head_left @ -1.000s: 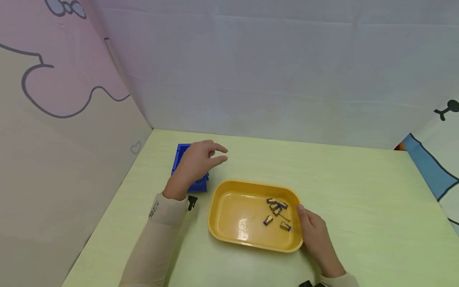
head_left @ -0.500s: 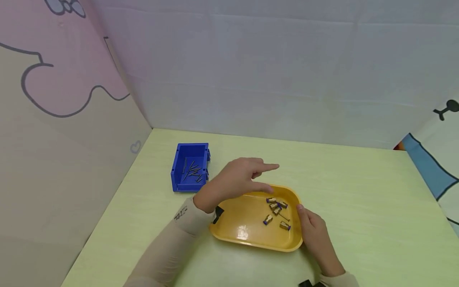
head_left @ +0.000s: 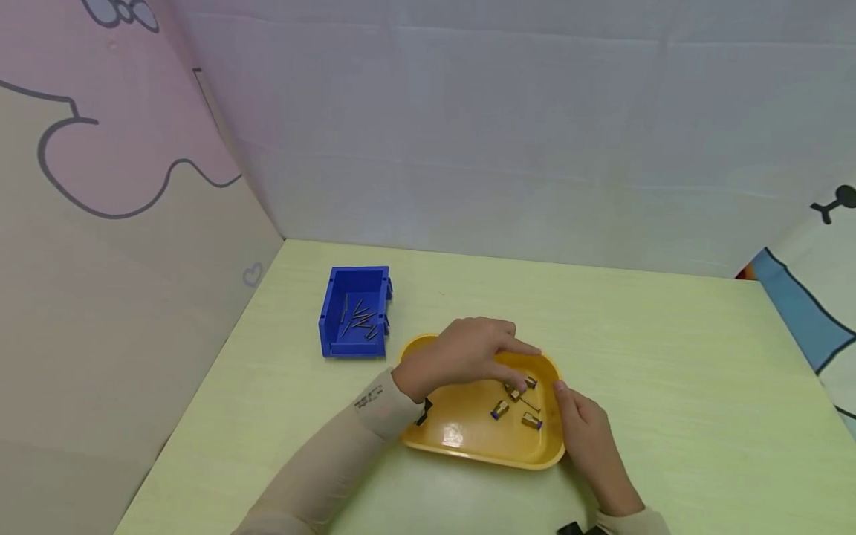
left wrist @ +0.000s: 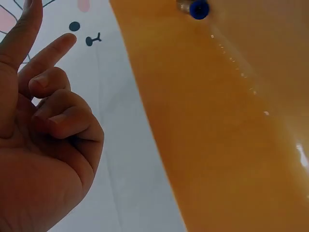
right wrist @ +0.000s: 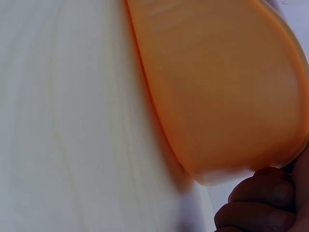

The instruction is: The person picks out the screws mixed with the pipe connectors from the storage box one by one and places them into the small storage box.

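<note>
Over the yellow tray (head_left: 468,416), my left hand (head_left: 464,353) reaches across from the left. Its thumb and index finger are spread apart with nothing visible between them, the thumb tip close to several brass fittings with blue ends. The other fingers of the left hand (left wrist: 53,140) are bent in the left wrist view, where one fitting (left wrist: 198,8) shows at the top. A separate fitting (head_left: 531,421) lies in the tray's right part, near a thin screw (head_left: 531,406). My right hand (head_left: 591,438) grips the tray's right side, thumb on the rim; its fingers (right wrist: 260,198) curl below the edge.
A blue bin (head_left: 357,349) stands left of the tray towards the back, with several screws (head_left: 361,318) lying in it. The pale table (head_left: 655,357) meets a fabric wall (head_left: 501,148) behind and a printed wall (head_left: 167,297) at the left.
My left hand has moved from above the blue bin rightwards and down over the tray, uncovering the bin and its screws. The right hand and the tray have stayed put.
</note>
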The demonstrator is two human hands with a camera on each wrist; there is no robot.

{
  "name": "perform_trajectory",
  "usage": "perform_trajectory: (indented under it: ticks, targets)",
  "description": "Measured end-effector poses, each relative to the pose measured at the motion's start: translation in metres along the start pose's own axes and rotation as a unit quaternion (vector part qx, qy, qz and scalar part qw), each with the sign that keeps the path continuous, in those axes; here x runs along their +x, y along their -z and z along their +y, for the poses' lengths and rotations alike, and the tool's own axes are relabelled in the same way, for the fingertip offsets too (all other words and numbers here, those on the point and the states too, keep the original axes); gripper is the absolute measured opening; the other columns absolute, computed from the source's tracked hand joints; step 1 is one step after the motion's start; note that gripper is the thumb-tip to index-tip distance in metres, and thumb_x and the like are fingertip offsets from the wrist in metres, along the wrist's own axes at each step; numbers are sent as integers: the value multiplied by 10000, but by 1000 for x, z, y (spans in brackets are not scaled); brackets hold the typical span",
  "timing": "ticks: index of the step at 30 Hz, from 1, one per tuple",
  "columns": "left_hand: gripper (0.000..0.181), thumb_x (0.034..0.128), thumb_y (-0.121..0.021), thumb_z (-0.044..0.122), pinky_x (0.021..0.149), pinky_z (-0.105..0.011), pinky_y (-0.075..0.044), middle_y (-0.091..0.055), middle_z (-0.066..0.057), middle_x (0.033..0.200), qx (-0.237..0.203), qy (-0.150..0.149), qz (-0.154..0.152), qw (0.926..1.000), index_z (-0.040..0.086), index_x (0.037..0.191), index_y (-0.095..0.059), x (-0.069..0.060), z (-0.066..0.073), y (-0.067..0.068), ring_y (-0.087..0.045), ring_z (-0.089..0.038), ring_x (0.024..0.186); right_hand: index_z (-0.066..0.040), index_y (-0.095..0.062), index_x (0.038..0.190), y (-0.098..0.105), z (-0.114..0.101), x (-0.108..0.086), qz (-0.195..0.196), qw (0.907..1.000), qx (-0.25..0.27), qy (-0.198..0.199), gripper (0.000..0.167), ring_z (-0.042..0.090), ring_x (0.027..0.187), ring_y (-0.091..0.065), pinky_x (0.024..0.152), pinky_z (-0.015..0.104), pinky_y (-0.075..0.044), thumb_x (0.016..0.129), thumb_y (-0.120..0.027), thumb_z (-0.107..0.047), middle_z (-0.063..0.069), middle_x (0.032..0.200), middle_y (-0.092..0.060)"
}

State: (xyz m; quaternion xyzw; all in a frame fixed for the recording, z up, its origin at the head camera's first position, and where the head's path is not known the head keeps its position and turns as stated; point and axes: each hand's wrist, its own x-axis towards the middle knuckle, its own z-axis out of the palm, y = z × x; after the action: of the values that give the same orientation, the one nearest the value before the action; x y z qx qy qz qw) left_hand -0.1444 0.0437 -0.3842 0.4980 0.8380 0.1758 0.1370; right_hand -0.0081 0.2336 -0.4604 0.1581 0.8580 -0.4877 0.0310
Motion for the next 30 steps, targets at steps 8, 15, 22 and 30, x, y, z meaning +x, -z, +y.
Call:
perform_trajectory:
  ticks: [8,15,22,30]
  targets:
    - [530,796,-775,516,603,-198,-297,-552,6,870,209,-373,-300,9986,318,1280,-693,9,-12,-20,-394,-95,669,31,-664,1157,0,0,-1,-32,9999,26,-119,638,156,633,-545,568,266,-452,1074,-307,-491,84,760,-579]
    - [577,756,-713,660,667,-259,-260,-445,94,835,1312,-776,-294,9879,403,1272,-680,17,-8,-34,-404,-68,705,35,-667,1131,2,-1,-1,-13,10000,-1,-84,630,152,640,-537,573,265,-448,1078,-306,-478,81,749,-566]
    - [541,764,-713,650,703,-282,-211,-405,117,863,1773,-867,-359,9797,446,1263,-670,19,-1,-42,-392,-72,771,45,-647,1213,2,-1,-1,-54,10000,-16,-53,633,153,655,-530,578,261,-445,1082,-300,-467,86,769,-566]
    - [430,810,-677,641,723,-300,-212,-444,142,914,2362,-930,-444,9662,463,1201,-702,23,2,-51,-408,-71,824,32,-660,1120,1,-1,0,-50,9999,11,-95,627,147,629,-507,556,266,-430,1078,-299,-479,72,727,-520]
